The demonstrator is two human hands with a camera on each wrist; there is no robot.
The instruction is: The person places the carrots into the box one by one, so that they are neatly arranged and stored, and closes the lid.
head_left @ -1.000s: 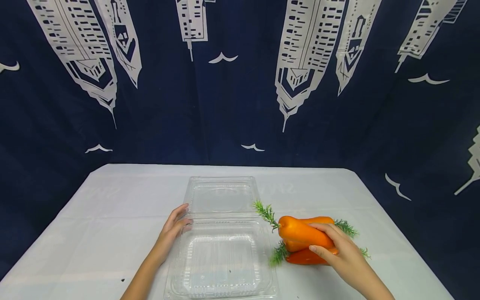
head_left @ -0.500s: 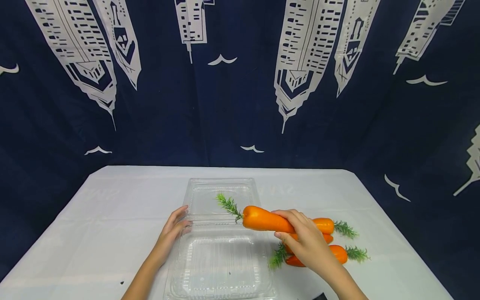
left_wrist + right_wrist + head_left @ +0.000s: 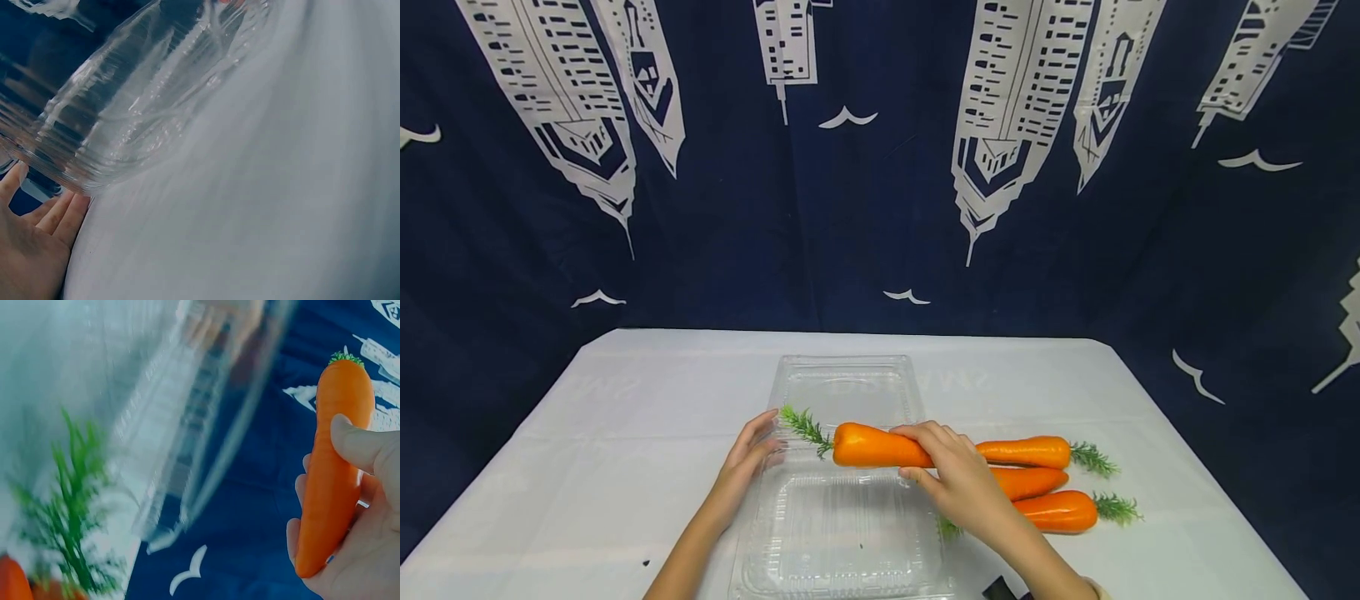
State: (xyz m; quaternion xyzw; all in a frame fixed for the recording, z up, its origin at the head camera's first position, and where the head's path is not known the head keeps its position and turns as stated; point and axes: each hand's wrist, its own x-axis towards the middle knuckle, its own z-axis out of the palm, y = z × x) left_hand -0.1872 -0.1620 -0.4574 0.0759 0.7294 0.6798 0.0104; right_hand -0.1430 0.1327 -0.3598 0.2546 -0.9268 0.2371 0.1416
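Note:
An orange carrot (image 3: pixel 876 446) with a green leafy top is gripped in my right hand (image 3: pixel 955 479), over the clear plastic clamshell container (image 3: pixel 842 575). In the right wrist view the thumb lies along one side of the carrot (image 3: pixel 340 462), with fingers curled behind it. The container stands with its lid (image 3: pixel 842 379) folded back, away from me. My left hand (image 3: pixel 741 462) touches the container's left edge near the hinge, its fingers fairly straight, as the left wrist view shows at the container wall (image 3: pixel 87 178). The carrot's tapered end is hidden by my right hand in the head view.
To the right of the container, more carrots lie on the white table: a back one (image 3: pixel 1030 452), a middle one (image 3: pixel 1030 482) and a front one (image 3: pixel 1063 511). My right forearm partly covers them. A dark blue printed cloth (image 3: pixel 865 208) hangs behind the table.
My right hand has lifted the carrot off the pile and carried it left, over the container. The carrots beneath it now show. My left hand stays at the container's edge.

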